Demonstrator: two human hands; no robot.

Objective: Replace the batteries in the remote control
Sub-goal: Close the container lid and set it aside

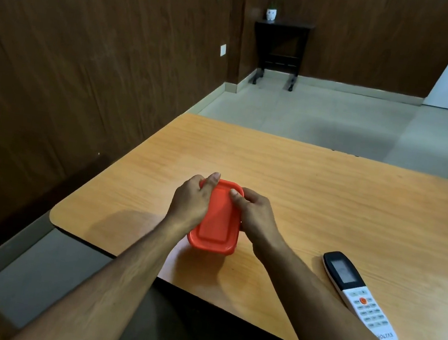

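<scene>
Both hands clamp the red box [217,220]: left hand [190,204] curls over its left edge, right hand [253,217] grips the right. It sits on the wooden table [327,201] near the front edge. The remote control [357,295] lies face up, near right. Bare tabletop stretches far and right; brown panelled wall [90,50] left.

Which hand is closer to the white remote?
The right hand. It grips the right side of the red box, and the remote lies apart from it, farther right and toward the person. The left hand grips the box's left side, farther away.
</scene>
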